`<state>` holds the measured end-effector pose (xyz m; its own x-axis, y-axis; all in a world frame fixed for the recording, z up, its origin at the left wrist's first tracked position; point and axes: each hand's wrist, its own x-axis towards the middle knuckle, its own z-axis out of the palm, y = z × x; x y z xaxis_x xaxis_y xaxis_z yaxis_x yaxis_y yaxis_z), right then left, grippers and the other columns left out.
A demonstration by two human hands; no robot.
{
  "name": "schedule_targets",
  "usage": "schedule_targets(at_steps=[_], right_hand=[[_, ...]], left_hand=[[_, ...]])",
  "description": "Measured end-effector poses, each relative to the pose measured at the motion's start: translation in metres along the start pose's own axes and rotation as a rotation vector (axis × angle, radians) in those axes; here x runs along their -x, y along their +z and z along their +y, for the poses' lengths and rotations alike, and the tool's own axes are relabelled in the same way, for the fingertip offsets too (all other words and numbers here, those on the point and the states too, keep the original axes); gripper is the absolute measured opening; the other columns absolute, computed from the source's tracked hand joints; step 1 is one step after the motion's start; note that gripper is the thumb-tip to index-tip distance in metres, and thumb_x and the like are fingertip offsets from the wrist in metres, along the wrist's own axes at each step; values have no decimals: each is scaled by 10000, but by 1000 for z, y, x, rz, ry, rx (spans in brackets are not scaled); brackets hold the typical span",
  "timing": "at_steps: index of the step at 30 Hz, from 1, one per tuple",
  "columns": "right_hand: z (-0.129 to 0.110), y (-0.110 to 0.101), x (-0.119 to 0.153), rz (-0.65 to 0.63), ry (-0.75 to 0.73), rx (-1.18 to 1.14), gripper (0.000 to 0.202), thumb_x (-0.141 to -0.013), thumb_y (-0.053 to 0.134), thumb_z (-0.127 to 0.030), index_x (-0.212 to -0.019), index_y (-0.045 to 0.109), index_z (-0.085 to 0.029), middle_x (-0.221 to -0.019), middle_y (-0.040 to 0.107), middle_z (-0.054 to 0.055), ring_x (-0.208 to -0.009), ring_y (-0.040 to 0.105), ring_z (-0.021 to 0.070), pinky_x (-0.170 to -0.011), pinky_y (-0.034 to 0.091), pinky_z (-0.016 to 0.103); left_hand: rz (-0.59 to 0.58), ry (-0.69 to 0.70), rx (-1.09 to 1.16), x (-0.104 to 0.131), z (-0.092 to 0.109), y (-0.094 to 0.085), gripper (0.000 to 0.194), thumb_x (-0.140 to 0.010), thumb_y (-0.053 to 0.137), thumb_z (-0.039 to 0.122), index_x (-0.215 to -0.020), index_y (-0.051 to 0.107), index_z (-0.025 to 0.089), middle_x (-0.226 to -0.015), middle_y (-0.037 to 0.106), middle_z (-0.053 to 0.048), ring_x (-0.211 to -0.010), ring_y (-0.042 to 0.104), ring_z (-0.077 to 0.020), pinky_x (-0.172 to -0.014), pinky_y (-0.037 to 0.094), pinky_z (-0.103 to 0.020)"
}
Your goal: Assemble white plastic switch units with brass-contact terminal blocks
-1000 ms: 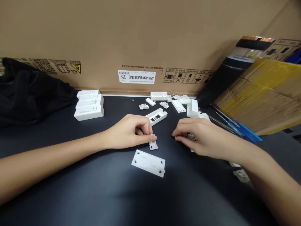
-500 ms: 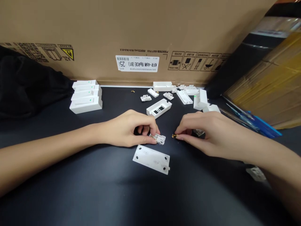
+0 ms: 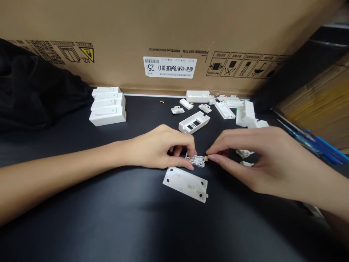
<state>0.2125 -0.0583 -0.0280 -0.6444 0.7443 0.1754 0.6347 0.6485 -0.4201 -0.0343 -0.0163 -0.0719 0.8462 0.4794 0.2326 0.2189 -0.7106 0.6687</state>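
Observation:
Between thumb and fingers, my left hand (image 3: 163, 147) grips a small white plastic part (image 3: 197, 160) with metal bits inside. My right hand (image 3: 253, 156) pinches a tiny brass piece (image 3: 206, 158) close to the right end of that part. Just below, a flat white plate (image 3: 187, 184) with several dark holes lies on the dark table. Behind my left fingers sits an open white housing (image 3: 194, 122) with cut-outs in its floor.
Several white switch units (image 3: 107, 112) stand in a row at the left. More white parts (image 3: 225, 110) lie before the cardboard box (image 3: 174, 29). Black cloth (image 3: 38, 87) is at far left, a blue item (image 3: 324, 145) at right.
My right hand has brought the brass piece left, relative to the white part, up near its end. The whole view has shifted a little, so things appear further right.

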Motion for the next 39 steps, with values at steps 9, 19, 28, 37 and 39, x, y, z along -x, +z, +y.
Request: schedule_targets(at_steps=[9,19,28,37,39], right_hand=[[-4,15,-3,0,57,-49,182,-887,617,-184,-803,772,-234,-763,727,-6,-640,632,113,-593,444,240],[-10,18,-1,19,87,-22,201,-873,610,-171,-763,769,-226,-702,707,-2,-580,588,119,-525,396,261],[-10,20,-3,15,67,51,223,-892,567,-140,-767,742,-197,-702,678,23,-635,598,147,-574,393,285],[-14,28,2,63,-23,276,240,-899,498,-104,-746,673,-162,-685,626,58,-660,557,194,-622,397,338],[-14,28,3,58,-12,296,245,-902,499,-100,-748,677,-165,-687,633,61,-653,571,199,-610,392,340]], left_hand=[[10,-21,12,0,0,0,181,-888,768,343,-853,695,181,-818,733,15,-644,614,-79,-647,466,-181],[24,-15,25,-2,0,1,192,-872,783,345,-825,701,178,-800,732,10,-629,600,-81,-632,460,-187],[32,5,35,-2,1,2,190,-886,768,339,-798,714,179,-833,743,-17,-653,614,-95,-618,462,-199],[46,23,21,-2,0,4,185,-895,754,310,-782,703,173,-825,729,-21,-662,613,-101,-613,453,-206],[47,25,18,-2,0,4,185,-903,744,312,-786,705,173,-837,727,-28,-684,628,-111,-622,456,-214]])
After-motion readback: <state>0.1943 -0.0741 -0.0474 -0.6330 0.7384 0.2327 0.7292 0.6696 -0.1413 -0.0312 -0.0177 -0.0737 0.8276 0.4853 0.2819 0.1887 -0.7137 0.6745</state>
